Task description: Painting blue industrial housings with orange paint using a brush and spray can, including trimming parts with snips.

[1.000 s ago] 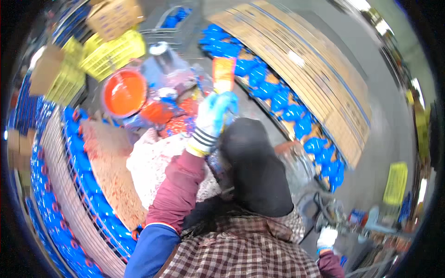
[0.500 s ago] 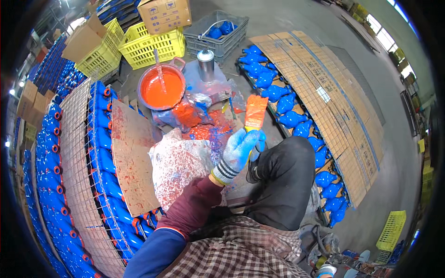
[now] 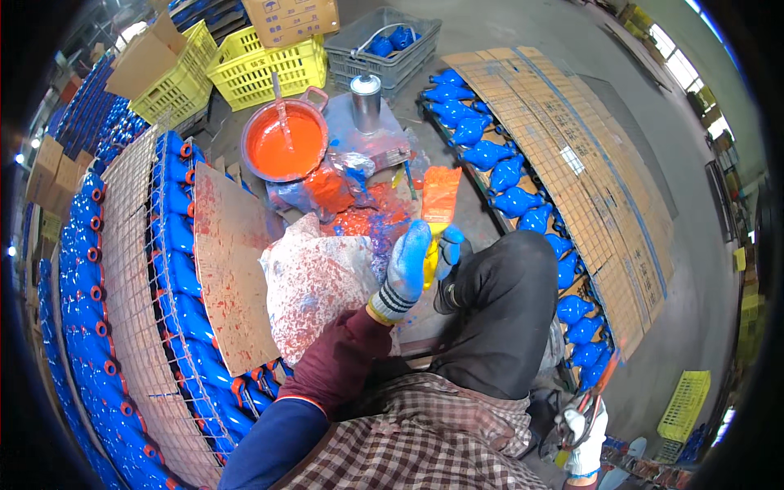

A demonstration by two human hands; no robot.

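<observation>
A worker in a checkered apron point(image 3: 425, 433) sits with one black-trousered knee raised at the centre of the frame, the left hand point(image 3: 411, 260), in a blue-and-white glove with a striped cuff, closed around the yellow handle of a paintbrush point(image 3: 441, 196). The brush stands nearly upright just right of the picture's middle, its broad bristles coated in orange and pointing toward the top. At lower right, the right hand point(image 3: 586, 441), in a white glove, is at a slim orange-red tool point(image 3: 603, 376) that slants up and to the right; how the fingers are set on it cannot be told. Above and left of the brush, a pot point(image 3: 247, 151) of orange paint point(image 3: 286, 151) has a stick point(image 3: 282, 116) leaning in it, with a silver can point(image 3: 366, 104) just beside it to the right. A white cloth point(image 3: 314, 286) speckled with red lies left of the gloved left hand. Blue vase-shaped pieces point(image 3: 506, 174) line a tray running from upper centre to lower right, beside a sheet of cardboard point(image 3: 563, 163). More shiny blue pieces fill the left side, while yellow crates point(image 3: 265, 77) stand at upper left.
</observation>
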